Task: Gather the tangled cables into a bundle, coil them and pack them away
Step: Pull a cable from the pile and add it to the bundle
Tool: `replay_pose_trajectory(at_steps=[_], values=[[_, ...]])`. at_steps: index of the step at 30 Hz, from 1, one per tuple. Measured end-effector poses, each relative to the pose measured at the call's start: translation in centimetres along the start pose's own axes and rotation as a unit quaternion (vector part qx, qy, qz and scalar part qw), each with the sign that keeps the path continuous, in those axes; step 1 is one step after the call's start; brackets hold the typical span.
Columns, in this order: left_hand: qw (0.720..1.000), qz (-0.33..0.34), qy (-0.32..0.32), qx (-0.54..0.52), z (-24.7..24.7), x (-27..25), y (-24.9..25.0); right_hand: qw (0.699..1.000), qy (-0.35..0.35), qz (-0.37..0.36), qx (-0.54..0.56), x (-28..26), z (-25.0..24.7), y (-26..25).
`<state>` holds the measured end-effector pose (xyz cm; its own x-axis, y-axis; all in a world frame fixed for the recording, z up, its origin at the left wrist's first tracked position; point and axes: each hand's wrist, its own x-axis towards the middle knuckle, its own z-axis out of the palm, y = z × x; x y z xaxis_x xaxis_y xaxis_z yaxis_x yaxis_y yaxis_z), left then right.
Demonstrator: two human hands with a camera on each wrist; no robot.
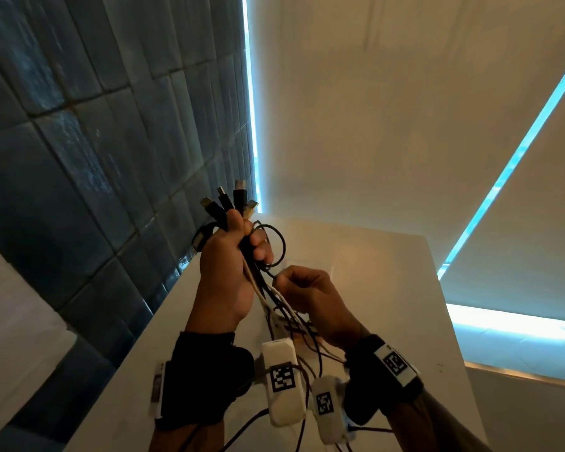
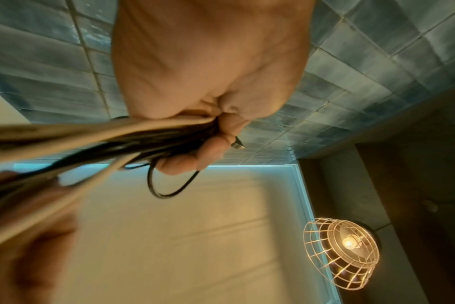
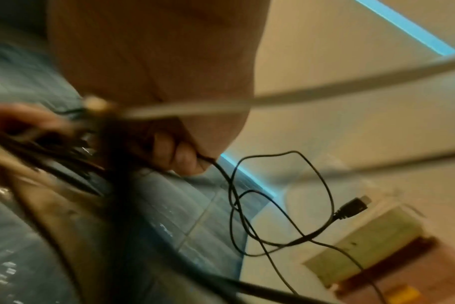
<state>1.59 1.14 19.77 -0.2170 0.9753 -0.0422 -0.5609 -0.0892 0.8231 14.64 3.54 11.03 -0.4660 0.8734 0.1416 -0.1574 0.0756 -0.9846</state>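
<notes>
Left hand is raised over the white tabletop, fist wrapped round a bundle of black and off-white cables. Approx. four or five plug ends stick up out of the top of the fist, metal tips fanned apart. One thin black cable loop bulges out on the finger side of the fist; the left wrist view shows the same loop hanging under the curled fingers, w/ one small metal-tipped plug poking out past them.

Right hand sits just below and to the right of the left, fingers curled, pinching a thin black cable close to the bundle. Right wrist view shows that thin black cable leaving the fingertips and falling in loose crossed loops, ending in a black plug w/ metal tip that hangs free. Rest of that view is blurred.

Below both hands the cable tails drop in a loose tangle toward the tabletop, passing between the wrists. Blue-grey tiled wall to the left, pale roller blinds ahead.
</notes>
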Motion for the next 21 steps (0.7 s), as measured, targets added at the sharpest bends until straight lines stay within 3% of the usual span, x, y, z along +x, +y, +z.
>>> replay_pose_trajectory(at_steps=[8,14,21], values=[[0.999,0.016,-0.025,0.042,-0.3,-0.7,1.1,0.993,0.023,0.108,0.041,-0.6,-1.7,6.0],[0.998,0.035,-0.032,0.038,-0.4,-1.3,2.2,0.989,0.079,0.124,-0.034,-1.5,-2.4,9.1],[0.997,0.056,-0.032,0.048,-0.7,-1.3,2.4,0.961,0.165,0.177,-0.136,-0.7,-3.8,12.8]])
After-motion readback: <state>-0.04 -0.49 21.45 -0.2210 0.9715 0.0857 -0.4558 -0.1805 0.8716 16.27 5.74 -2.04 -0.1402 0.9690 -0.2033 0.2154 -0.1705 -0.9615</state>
